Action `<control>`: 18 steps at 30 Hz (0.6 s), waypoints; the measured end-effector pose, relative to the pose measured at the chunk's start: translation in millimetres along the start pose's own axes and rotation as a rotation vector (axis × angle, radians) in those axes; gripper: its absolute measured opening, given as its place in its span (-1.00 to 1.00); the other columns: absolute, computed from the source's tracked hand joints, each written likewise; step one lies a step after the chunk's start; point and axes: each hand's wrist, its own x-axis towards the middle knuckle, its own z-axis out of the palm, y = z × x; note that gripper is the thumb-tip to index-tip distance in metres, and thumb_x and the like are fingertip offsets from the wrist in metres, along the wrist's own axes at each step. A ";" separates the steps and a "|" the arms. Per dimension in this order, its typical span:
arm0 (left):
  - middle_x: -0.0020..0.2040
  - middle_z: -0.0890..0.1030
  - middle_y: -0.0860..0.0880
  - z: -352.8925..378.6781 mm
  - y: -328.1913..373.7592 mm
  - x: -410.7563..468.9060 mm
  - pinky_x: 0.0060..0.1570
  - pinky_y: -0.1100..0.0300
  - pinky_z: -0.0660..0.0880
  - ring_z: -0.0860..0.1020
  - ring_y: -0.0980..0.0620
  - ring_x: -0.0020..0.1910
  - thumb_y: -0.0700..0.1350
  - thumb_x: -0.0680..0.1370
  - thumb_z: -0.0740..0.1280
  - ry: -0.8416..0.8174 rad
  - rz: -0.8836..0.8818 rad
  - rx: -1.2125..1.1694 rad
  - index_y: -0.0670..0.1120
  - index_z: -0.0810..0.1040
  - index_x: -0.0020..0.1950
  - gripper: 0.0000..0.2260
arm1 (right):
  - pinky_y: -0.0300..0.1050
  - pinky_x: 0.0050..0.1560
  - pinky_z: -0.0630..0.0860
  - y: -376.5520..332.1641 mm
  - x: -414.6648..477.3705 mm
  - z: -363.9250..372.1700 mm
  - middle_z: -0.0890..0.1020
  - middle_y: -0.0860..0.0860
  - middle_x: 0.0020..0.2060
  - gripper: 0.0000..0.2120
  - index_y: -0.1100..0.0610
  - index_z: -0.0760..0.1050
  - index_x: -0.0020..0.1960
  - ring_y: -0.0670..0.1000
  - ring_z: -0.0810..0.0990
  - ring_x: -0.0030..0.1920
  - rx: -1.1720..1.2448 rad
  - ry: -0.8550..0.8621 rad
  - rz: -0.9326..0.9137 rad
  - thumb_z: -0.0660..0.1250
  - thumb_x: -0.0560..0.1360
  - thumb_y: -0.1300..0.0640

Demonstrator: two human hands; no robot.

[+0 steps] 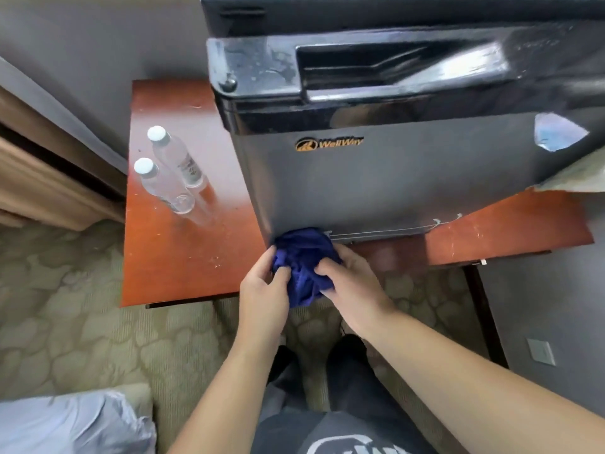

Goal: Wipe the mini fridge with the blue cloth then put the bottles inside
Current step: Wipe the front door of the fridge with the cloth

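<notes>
A grey mini fridge [386,178] with a black top stands on a reddish wooden table [170,257], its door closed. A bunched blue cloth [302,257] presses against the bottom left corner of the fridge door. My left hand [263,290] and my right hand [352,283] both grip the cloth from below. Two clear water bottles with white caps [176,162] [162,188] stand upright on the table, left of the fridge.
A patterned carpet [72,309] lies below the table's front edge. A wall and a wooden frame run along the left. A pale plastic bag [75,424] sits at the bottom left. My legs and dark shoes stand under my arms.
</notes>
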 end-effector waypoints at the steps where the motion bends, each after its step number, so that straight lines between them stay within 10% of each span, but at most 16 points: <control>1: 0.26 0.70 0.06 -2.5 3.8 -4.0 0.31 0.04 0.56 0.63 0.08 0.29 -0.29 0.61 0.27 0.040 0.023 -0.053 -0.01 0.61 0.38 -0.62 | 0.14 0.07 0.60 -3.7 -8.9 -2.4 0.67 0.34 0.06 -0.66 0.20 0.60 0.20 0.21 0.68 0.01 0.006 -0.038 -0.036 0.23 0.51 0.44; 5: 0.30 0.67 0.09 -4.5 11.2 -18.0 0.34 0.05 0.50 0.59 0.10 0.34 -0.25 0.67 0.25 0.080 0.110 -0.180 0.02 0.59 0.40 -0.65 | 0.27 0.15 0.65 -7.7 -27.0 1.2 0.70 0.22 0.07 -0.60 0.12 0.53 0.22 0.25 0.70 0.13 -0.046 -0.005 -0.151 0.38 0.48 0.47; 12: 0.28 0.69 -0.08 6.4 -15.5 -2.9 0.08 -0.10 0.64 0.70 -0.06 0.18 0.15 0.53 0.38 -0.119 -0.338 -0.571 0.06 0.48 0.45 -0.50 | 0.17 0.23 0.61 10.9 -15.0 9.9 0.72 -0.08 0.10 -0.60 -0.14 0.49 0.21 -0.01 0.70 0.12 -0.434 -0.040 -0.143 0.41 0.40 0.05; 18: 0.25 0.69 -0.21 15.7 -36.6 22.5 -0.14 -0.05 0.67 0.70 -0.17 0.09 -0.14 0.62 0.38 0.050 -0.376 -0.625 -0.05 0.56 0.37 -0.69 | -0.02 0.34 0.56 -1.2 -23.0 -15.6 0.55 -0.27 0.19 -0.41 -0.15 0.39 0.49 -0.22 0.57 0.24 -0.579 -0.213 -0.011 0.27 0.56 0.30</control>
